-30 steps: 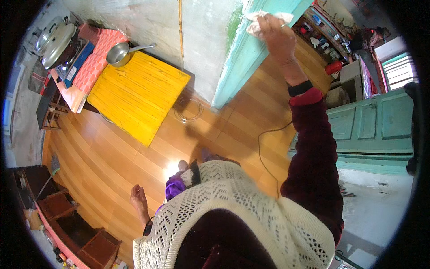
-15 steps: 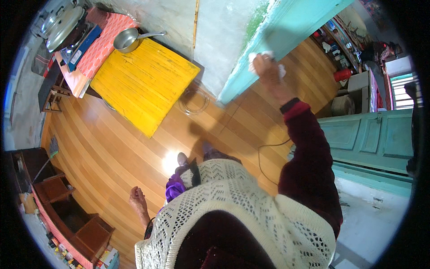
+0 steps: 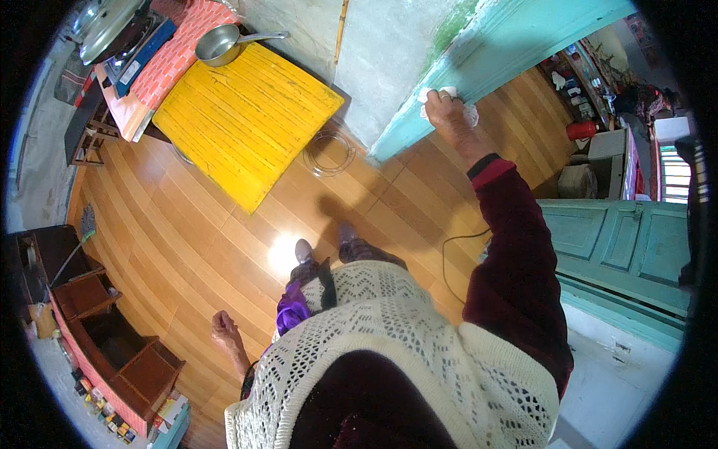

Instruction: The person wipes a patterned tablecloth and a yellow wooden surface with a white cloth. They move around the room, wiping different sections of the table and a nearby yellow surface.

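Note:
My right hand [image 3: 446, 112] is closed on a crumpled white cloth [image 3: 470, 114], whose edges stick out on both sides of the fingers. It presses the cloth against the turquoise door frame [image 3: 490, 63]. A ring shows on one finger. Down at my left side hangs my left hand [image 3: 226, 334], its fingers curled in with nothing seen in them. The wooden floor lies below it, and a purple cloth [image 3: 293, 305] hangs at my waist nearby.
A yellow slatted tabletop [image 3: 250, 123] bears a metal saucepan [image 3: 218, 46] at the back left. Beside it a blue stove [image 3: 142, 63] stands on a patterned cloth. A cable [image 3: 444, 262] crosses the floor on the right. Turquoise door panels [image 3: 598, 236] and brown cabinets [image 3: 123, 352] flank me.
My view has shifted slightly. The right hand with the white cloth stays at the door frame, a little lower along it. My left hand hangs much as before.

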`<state>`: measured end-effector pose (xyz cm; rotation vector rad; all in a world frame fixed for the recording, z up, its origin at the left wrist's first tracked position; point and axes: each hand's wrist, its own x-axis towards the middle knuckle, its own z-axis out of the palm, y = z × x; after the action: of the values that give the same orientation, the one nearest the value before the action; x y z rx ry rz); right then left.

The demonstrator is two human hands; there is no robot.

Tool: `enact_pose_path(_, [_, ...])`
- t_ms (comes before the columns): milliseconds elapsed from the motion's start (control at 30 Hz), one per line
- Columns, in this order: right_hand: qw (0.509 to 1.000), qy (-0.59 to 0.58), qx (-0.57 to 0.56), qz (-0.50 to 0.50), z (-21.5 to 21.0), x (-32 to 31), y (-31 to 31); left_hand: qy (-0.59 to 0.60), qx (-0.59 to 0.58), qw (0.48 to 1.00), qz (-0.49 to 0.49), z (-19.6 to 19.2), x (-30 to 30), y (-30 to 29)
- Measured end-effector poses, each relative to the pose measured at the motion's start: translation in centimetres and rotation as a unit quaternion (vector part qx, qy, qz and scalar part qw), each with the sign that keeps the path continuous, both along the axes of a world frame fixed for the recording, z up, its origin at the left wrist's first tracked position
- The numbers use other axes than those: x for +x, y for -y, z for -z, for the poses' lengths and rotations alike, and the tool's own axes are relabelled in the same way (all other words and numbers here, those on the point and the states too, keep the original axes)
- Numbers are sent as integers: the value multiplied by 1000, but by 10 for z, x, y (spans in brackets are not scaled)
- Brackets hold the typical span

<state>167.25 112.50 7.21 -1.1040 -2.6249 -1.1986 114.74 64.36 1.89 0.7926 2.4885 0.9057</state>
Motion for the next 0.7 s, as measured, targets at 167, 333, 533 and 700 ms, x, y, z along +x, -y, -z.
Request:
enact_pose_path(167, [995, 27, -76, 54, 3, -9, 0, -1, -5, 1000, -25, -2, 5, 13])
enact_pose_path(333, [997, -16, 69, 24, -79, -1, 0, 17, -25, 998, -51, 12, 16, 23])
enact_pose_path(533, [998, 12, 66, -12, -71, -1, -6, 8, -50, 999, -20, 15, 21, 17])
enact_pose_path(700, [997, 47, -18, -53, 1, 6, -14, 5, -33, 999, -24, 16, 19, 25])
